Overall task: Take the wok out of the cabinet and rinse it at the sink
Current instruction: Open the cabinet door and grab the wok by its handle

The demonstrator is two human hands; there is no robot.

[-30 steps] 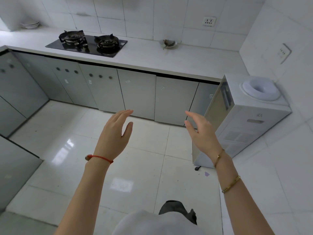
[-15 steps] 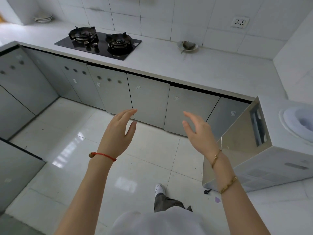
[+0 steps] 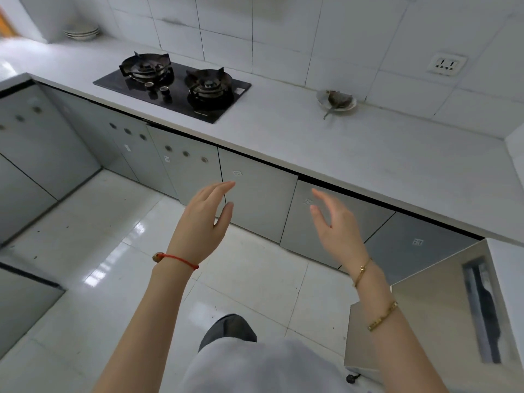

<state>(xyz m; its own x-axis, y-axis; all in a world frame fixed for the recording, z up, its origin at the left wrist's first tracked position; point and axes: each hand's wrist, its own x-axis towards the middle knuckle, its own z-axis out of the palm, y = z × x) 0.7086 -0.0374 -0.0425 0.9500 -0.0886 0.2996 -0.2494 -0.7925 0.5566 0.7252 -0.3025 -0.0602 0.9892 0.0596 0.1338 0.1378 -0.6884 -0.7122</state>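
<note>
My left hand (image 3: 200,222) and my right hand (image 3: 337,226) are raised in front of me, palms facing each other, fingers apart, holding nothing. Both hover in the air short of a row of closed grey cabinet doors (image 3: 256,199) under a white counter (image 3: 326,148). All the doors are closed. No wok and no sink are in view.
A black two-burner gas hob (image 3: 173,86) is set into the counter. A small dish with scraps (image 3: 336,100) stands near the wall, stacked plates (image 3: 82,32) at the far left. A water dispenser (image 3: 442,302) stands close on my right. More cabinets (image 3: 25,154) line the left.
I have stepped closer to the counter, so the cabinets and hob appear larger and the dispenser has slid to the right edge. Both hands stay raised and empty.
</note>
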